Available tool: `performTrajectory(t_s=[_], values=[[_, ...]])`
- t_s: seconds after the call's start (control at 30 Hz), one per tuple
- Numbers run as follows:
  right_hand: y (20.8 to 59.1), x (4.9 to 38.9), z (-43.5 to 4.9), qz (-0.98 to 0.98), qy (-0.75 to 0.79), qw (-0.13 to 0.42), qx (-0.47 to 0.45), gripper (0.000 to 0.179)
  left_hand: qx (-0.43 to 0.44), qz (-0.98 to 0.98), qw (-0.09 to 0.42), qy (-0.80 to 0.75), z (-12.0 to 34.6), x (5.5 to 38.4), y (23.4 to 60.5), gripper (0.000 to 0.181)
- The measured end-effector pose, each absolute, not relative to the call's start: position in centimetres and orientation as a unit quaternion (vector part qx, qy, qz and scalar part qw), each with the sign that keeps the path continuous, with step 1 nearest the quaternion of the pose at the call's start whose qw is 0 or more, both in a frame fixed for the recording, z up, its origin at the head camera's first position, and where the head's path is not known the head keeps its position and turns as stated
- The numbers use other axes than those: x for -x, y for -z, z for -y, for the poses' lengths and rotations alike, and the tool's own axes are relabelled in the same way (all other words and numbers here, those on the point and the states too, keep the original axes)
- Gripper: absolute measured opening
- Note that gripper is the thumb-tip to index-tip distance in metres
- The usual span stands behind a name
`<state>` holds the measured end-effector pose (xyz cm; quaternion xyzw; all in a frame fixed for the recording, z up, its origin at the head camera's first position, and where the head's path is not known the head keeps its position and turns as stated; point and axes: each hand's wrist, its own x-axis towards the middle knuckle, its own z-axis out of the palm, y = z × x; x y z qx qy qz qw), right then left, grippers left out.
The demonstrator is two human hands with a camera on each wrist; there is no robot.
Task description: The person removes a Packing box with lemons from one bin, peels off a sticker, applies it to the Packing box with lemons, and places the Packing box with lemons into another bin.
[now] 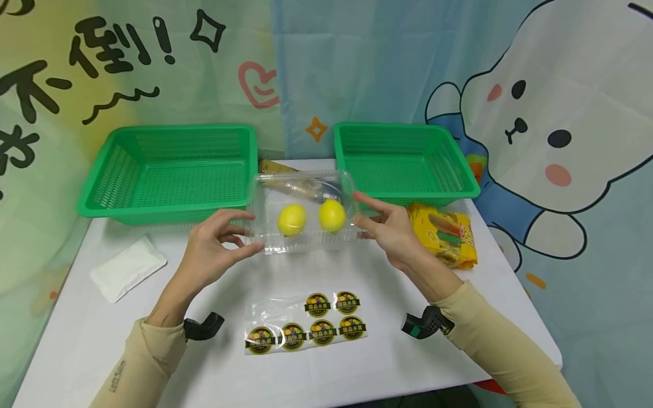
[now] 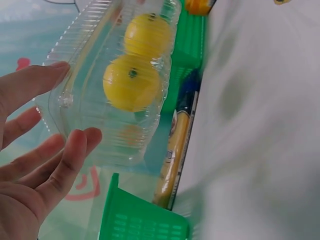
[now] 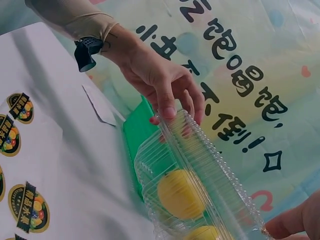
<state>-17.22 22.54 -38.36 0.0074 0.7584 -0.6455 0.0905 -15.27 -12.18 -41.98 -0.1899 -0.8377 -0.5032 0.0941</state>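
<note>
Both hands hold a clear plastic clamshell box (image 1: 306, 247) up in front of the baskets, its lid down. Through the plastic show two round yellow fruits, the left one (image 1: 292, 220) and the right one (image 1: 332, 215); in the left wrist view a green stem end marks the nearer fruit (image 2: 132, 84). My left hand (image 1: 211, 246) grips the left end, thumb at the near corner and fingers behind. At the opposite end my right hand (image 1: 390, 229) pinches the edge; only some of its fingers (image 3: 295, 220) show in the right wrist view.
Two green baskets stand behind, left (image 1: 173, 214) and right (image 1: 408, 199), with a gold-and-blue packet (image 1: 278, 167) between them. A yellow bag (image 1: 446, 238) lies right, a white packet (image 1: 128, 268) left. Nearer lies a clear sheet (image 1: 270, 309) of round black-and-gold stickers (image 1: 322, 332).
</note>
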Motion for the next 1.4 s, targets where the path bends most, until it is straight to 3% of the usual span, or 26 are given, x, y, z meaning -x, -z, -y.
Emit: performTrajectory(t_s=[1.4], values=[[41.1,15.5,-22.4,-0.768,0.632,0.100,-0.010,0.057,0.196,0.833,0.061,0.513,12.3,14.0,43.9,0.052]])
